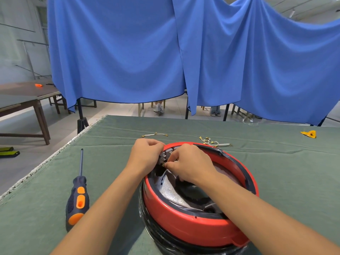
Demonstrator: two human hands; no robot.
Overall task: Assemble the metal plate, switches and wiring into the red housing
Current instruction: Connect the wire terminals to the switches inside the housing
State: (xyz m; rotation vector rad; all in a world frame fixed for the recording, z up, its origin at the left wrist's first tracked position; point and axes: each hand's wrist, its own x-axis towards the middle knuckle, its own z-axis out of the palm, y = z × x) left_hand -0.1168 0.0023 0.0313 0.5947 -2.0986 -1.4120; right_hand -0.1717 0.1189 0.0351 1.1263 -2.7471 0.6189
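Housing: round red plastic housing (191,227) with a black inner rim, standing open side up on a black base, on the near middle of the green cloth-covered worktop (276,172).
Interior: crinkled silver lining and dark wiring lie inside; the metal plate cannot be told apart from them.
Switches: small grey switch block (164,157) with brass terminals, seated at the far left inner wall of the housing, between the two hands.
Left hand: left hand (145,155) rests on the far left rim, fingers curled over the switch block and gripping it from the outside.
Right hand: right hand (191,164) reaches over the housing opening; thumb and forefinger pinch a small brass wire terminal (163,164) at the lower edge of the switch block.
Loose wiring, centre: one short white wire with brass end terminals (154,134) lies on the worktop beyond the left hand, apart from the housing.
Loose wiring, right: a cluster of white wires with brass terminals (214,142) lies just beyond the far rim.
Tool: screwdriver with black and orange handle (78,197) lies flat to the left of the housing, shaft pointing away, untouched.
Other item: small yellow triangular piece (309,133) at the far right of the worktop.
Backdrop: blue cloth curtain (128,52) hangs behind the worktop.
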